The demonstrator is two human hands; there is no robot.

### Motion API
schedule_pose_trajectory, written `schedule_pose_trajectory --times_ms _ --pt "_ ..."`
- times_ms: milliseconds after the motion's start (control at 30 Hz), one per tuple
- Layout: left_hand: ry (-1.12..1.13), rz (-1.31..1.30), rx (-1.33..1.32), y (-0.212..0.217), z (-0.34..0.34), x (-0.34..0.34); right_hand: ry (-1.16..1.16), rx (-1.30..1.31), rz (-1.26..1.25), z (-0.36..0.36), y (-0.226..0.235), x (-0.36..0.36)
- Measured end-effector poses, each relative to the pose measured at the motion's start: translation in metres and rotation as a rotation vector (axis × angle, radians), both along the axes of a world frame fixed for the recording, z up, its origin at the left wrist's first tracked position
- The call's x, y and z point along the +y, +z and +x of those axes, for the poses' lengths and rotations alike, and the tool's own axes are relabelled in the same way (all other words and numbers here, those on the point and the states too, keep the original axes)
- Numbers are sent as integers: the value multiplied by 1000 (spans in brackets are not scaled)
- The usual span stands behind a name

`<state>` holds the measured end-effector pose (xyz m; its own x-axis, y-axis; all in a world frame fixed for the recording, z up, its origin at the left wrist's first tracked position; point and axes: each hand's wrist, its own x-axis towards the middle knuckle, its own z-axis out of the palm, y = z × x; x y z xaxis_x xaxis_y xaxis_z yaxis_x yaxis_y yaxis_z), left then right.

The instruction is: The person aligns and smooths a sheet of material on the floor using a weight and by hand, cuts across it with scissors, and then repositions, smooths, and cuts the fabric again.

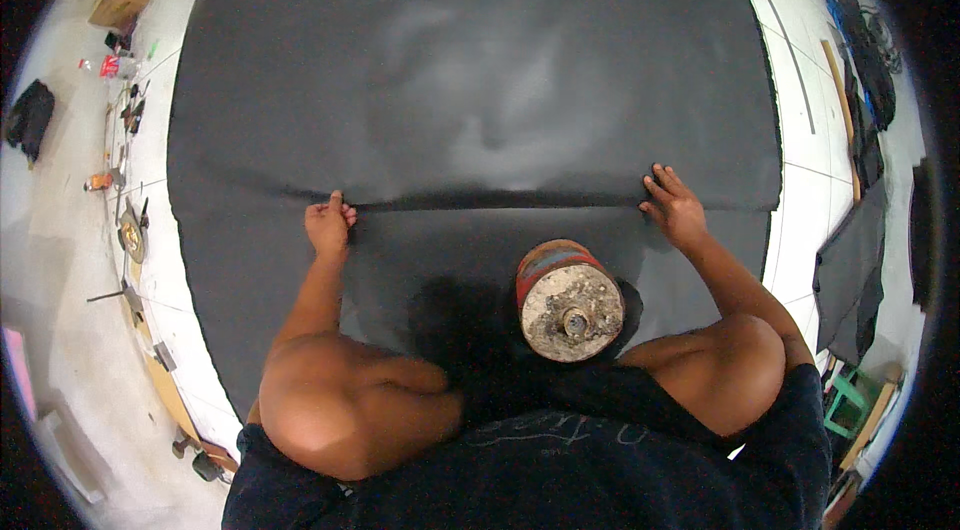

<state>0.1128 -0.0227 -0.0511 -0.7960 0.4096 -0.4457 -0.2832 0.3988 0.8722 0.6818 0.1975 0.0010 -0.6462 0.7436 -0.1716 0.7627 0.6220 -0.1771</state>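
Observation:
A large black sheet (480,50), smooth and slightly shiny like vinyl, spreads out in front of me. Its near edge runs across at the level of my hands, raised a little along the middle, over another black sheet (440,250) beneath my legs. My left hand (330,222) pinches that edge left of centre, thumb and fingers together. Over at the right end of the raised stretch, my right hand (680,212) rests with fingers spread on the upper sheet. Between my knees stands a round can (571,310) with a crusted, pale top and red-and-grey side.
White floor tiles (812,200) flank the sheets. Along the left lie a plastic bottle (122,67), an orange can (98,182), a roll of tape (130,233) and small tools. Dark material (850,270) and a green plastic stool (848,400) are at the right.

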Motion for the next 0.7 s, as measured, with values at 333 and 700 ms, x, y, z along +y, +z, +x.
schedule_pose_trajectory --times_ms 333,700 --pt "518 -66 96 2 -70 -13 -1 -6 -44 -14 12 3" --pt "521 -283 155 -14 -131 -38 42 43 20 3 -7 0"
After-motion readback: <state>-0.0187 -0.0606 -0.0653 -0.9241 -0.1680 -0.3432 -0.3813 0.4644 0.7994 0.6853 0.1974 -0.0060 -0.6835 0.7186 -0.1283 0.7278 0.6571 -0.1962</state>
